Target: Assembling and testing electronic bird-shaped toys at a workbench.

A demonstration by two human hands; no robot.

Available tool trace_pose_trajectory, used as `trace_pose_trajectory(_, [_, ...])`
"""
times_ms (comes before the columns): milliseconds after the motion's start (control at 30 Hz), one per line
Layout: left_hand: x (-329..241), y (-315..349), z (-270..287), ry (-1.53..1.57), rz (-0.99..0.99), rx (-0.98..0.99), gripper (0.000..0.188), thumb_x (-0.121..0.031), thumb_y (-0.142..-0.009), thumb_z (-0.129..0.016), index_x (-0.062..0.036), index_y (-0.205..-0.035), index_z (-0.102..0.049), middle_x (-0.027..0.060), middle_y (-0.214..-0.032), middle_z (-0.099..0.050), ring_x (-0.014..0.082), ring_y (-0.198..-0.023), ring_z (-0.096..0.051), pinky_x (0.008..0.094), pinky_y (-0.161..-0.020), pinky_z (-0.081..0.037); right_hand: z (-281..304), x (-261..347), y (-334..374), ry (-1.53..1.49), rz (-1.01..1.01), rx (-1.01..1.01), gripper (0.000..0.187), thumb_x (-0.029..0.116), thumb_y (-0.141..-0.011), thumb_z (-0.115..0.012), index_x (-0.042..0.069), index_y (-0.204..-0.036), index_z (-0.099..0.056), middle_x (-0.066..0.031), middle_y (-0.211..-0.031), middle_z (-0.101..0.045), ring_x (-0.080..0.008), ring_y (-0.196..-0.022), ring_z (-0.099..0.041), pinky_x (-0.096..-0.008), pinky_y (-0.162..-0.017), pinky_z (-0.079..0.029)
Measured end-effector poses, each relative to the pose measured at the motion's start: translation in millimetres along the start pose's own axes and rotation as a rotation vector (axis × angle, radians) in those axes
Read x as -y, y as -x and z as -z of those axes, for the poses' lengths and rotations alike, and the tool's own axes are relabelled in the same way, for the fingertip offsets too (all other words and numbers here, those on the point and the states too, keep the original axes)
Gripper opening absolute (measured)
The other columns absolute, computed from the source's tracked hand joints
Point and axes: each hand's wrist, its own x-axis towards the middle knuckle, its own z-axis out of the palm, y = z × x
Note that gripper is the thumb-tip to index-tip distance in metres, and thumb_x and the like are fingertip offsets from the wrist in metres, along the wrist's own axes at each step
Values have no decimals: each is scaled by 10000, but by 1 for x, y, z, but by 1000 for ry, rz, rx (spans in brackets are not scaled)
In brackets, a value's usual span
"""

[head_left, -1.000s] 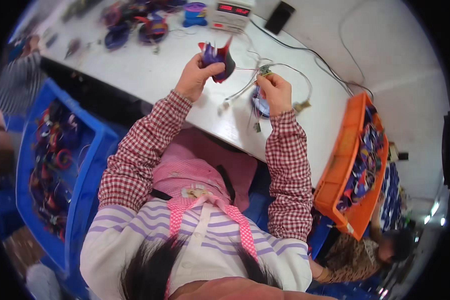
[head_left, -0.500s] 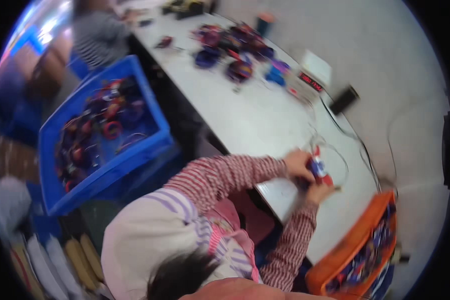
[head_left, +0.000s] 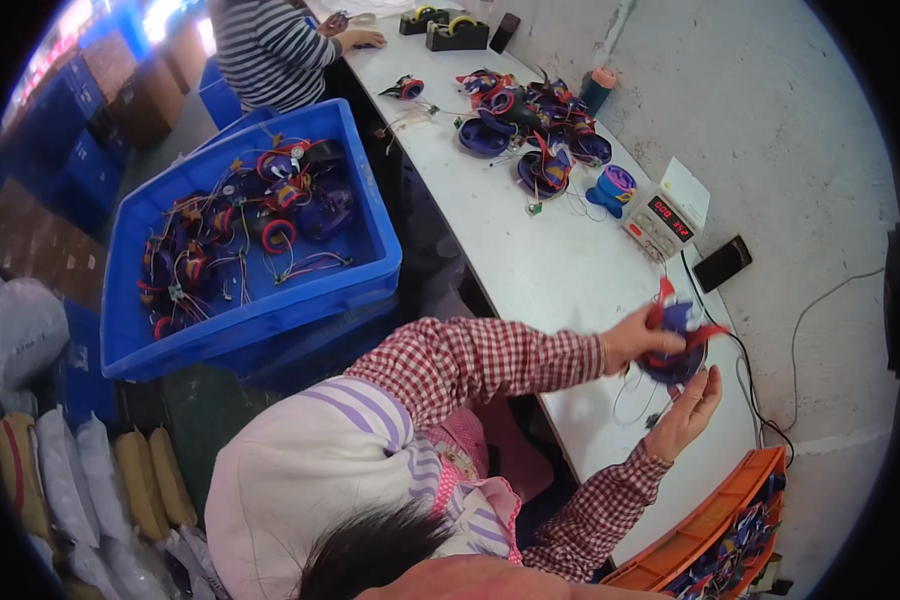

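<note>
My left hand is closed on a purple and red plastic toy part above the near end of the white table. Pointed red pieces stick out of the part, and motion blurs its upper side. My right hand pinches its lower edge, thumb and fingers touching it from below. Thin wires hang from the part, and a small green circuit board dangles beside my right hand.
Similar wired parts are heaped farther up the table. Beyond my hands are a red-digit meter, a blue-purple tape roll and a phone. A blue crate stands left, an orange crate lower right. Another person works far left.
The view has shifted and sharpened. The toy part has turned in my hands, its purple side and red points now showing. My right hand's fingers are more stretched along its edge.
</note>
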Motion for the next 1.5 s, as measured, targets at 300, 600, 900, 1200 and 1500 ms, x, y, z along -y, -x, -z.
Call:
trace_pose_trajectory(300, [-227,-13,-18,-197,-432,-156,412,-86,-691,-731,-15,-1076,-599,95,-955,-663,201,-838,-646,295,-783,-521,-19,-59,27,227,102,159,281,185,-889,-587,6,-1105,-568,-102,-1052,-576,-183,-900,-541,-282,-798,-450])
trace_pose_trajectory(600, [-511,-17,159,-704,-891,-786,473,-160,-742,-754,12,-1119,-526,104,-989,-628,188,-846,-631,275,-740,-522,-86,-105,65,632,354,371,290,166,-772,-657,56,-1029,-581,-126,-1018,-517,-290,-945,-454,-363,-871,-365])
trace_pose_trajectory(900, [-546,-31,306,-1089,-996,-1484,719,-432,-628,-802,13,-1127,-538,166,-1026,-606,260,-882,-620,313,-784,-516,-112,-108,79,937,408,452,280,184,-759,-634,95,-1018,-579,-101,-1056,-493,-286,-991,-444,-421,-888,-320])
trace_pose_trajectory(1200, [-521,-94,422,-1195,-703,-1672,925,-596,-597,-759,57,-1188,-474,232,-1077,-513,326,-952,-561,360,-795,-493,-117,-108,77,998,259,590,368,154,-718,-650,89,-1070,-567,-91,-1054,-484,-290,-996,-441,-426,-903,-311])
trace_pose_trajectory(1500, [-492,-125,454,-1518,-167,-1611,790,-465,-651,-770,18,-1206,-481,207,-1094,-533,294,-937,-594,360,-803,-507,-105,-120,85,919,200,564,344,151,-703,-649,101,-1038,-592,-60,-1027,-485,-281,-999,-445,-417,-904,-315])
